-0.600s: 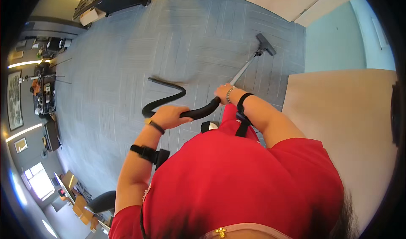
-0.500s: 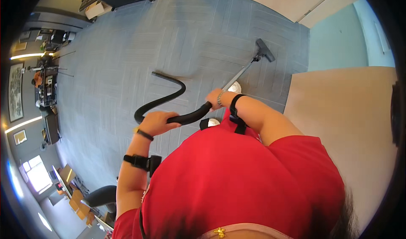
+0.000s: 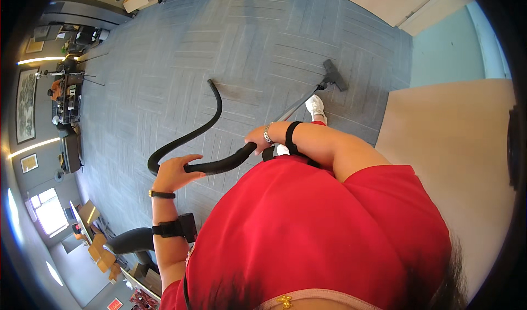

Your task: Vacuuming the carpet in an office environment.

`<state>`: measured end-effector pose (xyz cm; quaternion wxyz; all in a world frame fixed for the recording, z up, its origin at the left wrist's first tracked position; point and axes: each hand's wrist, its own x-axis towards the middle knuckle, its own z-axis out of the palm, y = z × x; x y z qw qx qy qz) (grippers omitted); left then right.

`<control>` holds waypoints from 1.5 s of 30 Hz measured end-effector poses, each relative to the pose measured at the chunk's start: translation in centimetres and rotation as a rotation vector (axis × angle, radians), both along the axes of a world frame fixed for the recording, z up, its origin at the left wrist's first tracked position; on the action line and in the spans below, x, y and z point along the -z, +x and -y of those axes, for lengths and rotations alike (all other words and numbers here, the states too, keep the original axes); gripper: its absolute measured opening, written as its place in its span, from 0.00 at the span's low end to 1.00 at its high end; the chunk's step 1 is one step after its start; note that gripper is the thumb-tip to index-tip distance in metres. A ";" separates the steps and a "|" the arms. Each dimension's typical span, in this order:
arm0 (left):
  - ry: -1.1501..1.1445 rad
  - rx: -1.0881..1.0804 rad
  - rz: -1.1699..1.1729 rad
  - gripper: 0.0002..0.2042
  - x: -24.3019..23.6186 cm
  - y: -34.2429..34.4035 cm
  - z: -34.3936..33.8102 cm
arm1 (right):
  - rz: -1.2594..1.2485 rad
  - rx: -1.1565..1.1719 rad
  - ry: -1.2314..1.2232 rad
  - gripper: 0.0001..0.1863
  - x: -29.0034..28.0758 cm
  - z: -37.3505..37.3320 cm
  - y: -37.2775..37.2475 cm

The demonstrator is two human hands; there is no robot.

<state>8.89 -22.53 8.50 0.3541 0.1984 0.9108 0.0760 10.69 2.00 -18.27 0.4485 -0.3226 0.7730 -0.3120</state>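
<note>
A black, ridged vacuum cleaner hose (image 3: 188, 137) curves in front of me, its loose far end resting on the floor. My left hand (image 3: 173, 173) is loosely around the hose's near bend, thumb above it and fingers below. Further right, my right hand (image 3: 258, 139) grips the black handle end of the hose, where the grey metal wand (image 3: 296, 105) joins it. The wand slants away to a dark floor head (image 3: 334, 76) lying on the carpet. Part of the wand's near end is hidden by my right hand.
Grey patterned carpet (image 3: 137, 101) spreads ahead. My white shoe (image 3: 315, 106) stands close to the floor head. Pale wooden panels (image 3: 439, 140) stand at the right. A black office chair (image 3: 132, 241) and open cardboard boxes (image 3: 101, 252) are at lower left; cluttered shelves (image 3: 70, 99) line the left wall.
Both hands have moved left and slightly toward me with the hose. Its bend and wand shifted along; the floor head came nearer. My left fingers have loosened, and one foot has stepped forward.
</note>
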 end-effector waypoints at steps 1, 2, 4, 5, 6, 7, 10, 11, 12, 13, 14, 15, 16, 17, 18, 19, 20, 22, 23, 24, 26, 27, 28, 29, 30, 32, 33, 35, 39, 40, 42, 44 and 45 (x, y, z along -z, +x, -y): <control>0.014 0.006 -0.004 0.24 0.7 -0.6 -0.5 | -0.004 0.006 0.014 0.22 -0.1 -1.3 -0.3; 0.067 0.022 -0.025 0.25 1.4 -1.2 -1.1 | -0.077 0.063 0.026 0.22 -0.2 -2.8 -0.6; 0.123 0.041 -0.006 0.23 1.2 -2.0 -1.7 | -0.191 0.213 0.061 0.21 -0.4 -3.6 0.0; 0.131 0.057 -0.001 0.23 1.4 -2.3 -1.7 | -0.187 0.229 0.071 0.21 -0.1 -4.1 0.4; 0.195 0.097 -0.022 0.23 2.1 -2.6 -1.4 | -0.184 0.308 0.138 0.20 -0.3 -4.4 0.7; 0.264 0.128 -0.049 0.22 2.5 -3.0 -1.9 | -0.188 0.379 0.208 0.19 -0.8 -5.3 0.6; 0.337 0.249 -0.105 0.21 4.1 -5.3 -5.8 | -0.432 0.469 0.364 0.17 -1.9 -10.6 -0.2; 0.373 0.304 -0.135 0.21 4.2 -5.6 -6.8 | -0.475 0.505 0.417 0.17 -2.3 -11.9 0.3; 0.404 0.349 -0.152 0.21 4.4 -5.5 -7.5 | -0.496 0.557 0.432 0.17 -2.7 -13.0 1.3; 0.431 0.389 -0.167 0.21 4.7 -4.8 -7.6 | -0.515 0.605 0.443 0.16 -3.0 -13.3 2.9; 0.423 0.428 -0.173 0.22 4.8 -3.7 -7.6 | -0.492 0.625 0.497 0.16 -3.7 -13.0 4.7; 0.412 0.466 -0.180 0.22 4.6 -2.6 -7.4 | -0.470 0.643 0.547 0.16 -4.9 -12.5 6.4; 0.408 0.527 -0.176 0.23 4.3 -2.4 -7.3 | -0.459 0.676 0.573 0.16 -5.9 -11.9 7.3; 0.405 0.576 -0.170 0.24 4.2 -1.6 -6.9 | -0.447 0.697 0.597 0.15 -6.6 -11.3 8.8; 0.407 0.571 -0.156 0.24 4.0 -0.3 -6.4 | -0.425 0.726 0.603 0.16 -6.7 -10.6 10.8; 0.389 0.625 -0.148 0.24 3.9 1.0 -5.9 | -0.403 0.749 0.608 0.16 -6.9 -9.7 12.8; 0.370 0.676 -0.140 0.24 3.8 2.4 -4.9 | -0.392 0.735 0.607 0.16 -7.0 -8.4 14.7; 0.314 0.697 -0.108 0.24 2.8 4.2 -1.1 | -0.323 0.853 0.606 0.17 -7.5 -3.8 17.4; 0.265 0.726 -0.094 0.23 2.3 4.6 1.3 | -0.316 0.845 0.597 0.17 -7.8 -0.8 17.8; 0.237 0.710 -0.060 0.23 2.0 5.0 3.7 | -0.281 0.893 0.601 0.17 -8.2 1.7 18.2; 0.234 0.714 -0.073 0.23 1.4 5.7 10.3 | -0.272 0.936 0.585 0.17 -8.9 8.1 18.7; 0.240 0.734 -0.086 0.24 1.2 6.3 14.2 | -0.279 0.924 0.579 0.17 -8.4 12.0 19.6; 0.249 0.719 -0.076 0.24 1.2 7.3 18.6 | -0.283 0.868 0.611 0.17 -7.6 16.2 20.4; 0.243 0.701 -0.081 0.24 1.2 8.2 23.3 | -0.292 0.808 0.642 0.17 -6.9 20.4 20.9; 0.212 0.670 -0.070 0.24 0.8 8.8 28.4 | -0.294 0.767 0.646 0.18 -7.5 25.7 20.8; 0.213 0.625 -0.072 0.24 0.5 8.3 37.7 | -0.259 0.682 0.651 0.19 -8.3 34.9 18.9; 0.235 0.589 -0.071 0.24 0.3 8.5 43.1 | -0.212 0.611 0.641 0.20 -7.7 39.7 18.3; 0.223 0.480 -0.082 0.24 -0.3 6.6 52.2 | -0.283 0.544 0.604 0.20 -7.2 48.0 14.2; 0.232 0.251 -0.191 0.23 -1.0 0.6 66.2 | -0.430 0.452 0.502 0.21 -8.4 61.0 2.4; 0.231 0.197 -0.234 0.22 -0.8 -0.5 69.9 | -0.428 0.458 0.494 0.21 -8.1 64.9 0.3; 0.213 0.133 -0.271 0.21 -1.0 -2.5 76.2 | -0.445 0.448 0.414 0.21 -7.4 71.8 -3.7; 0.207 0.050 -0.331 0.20 -1.8 -4.6 77.0 | -0.439 0.451 0.340 0.20 -8.1 73.7 -7.9; 0.200 0.046 -0.333 0.20 -2.8 -5.3 75.5 | -0.440 0.448 0.333 0.20 -8.1 72.7 -9.3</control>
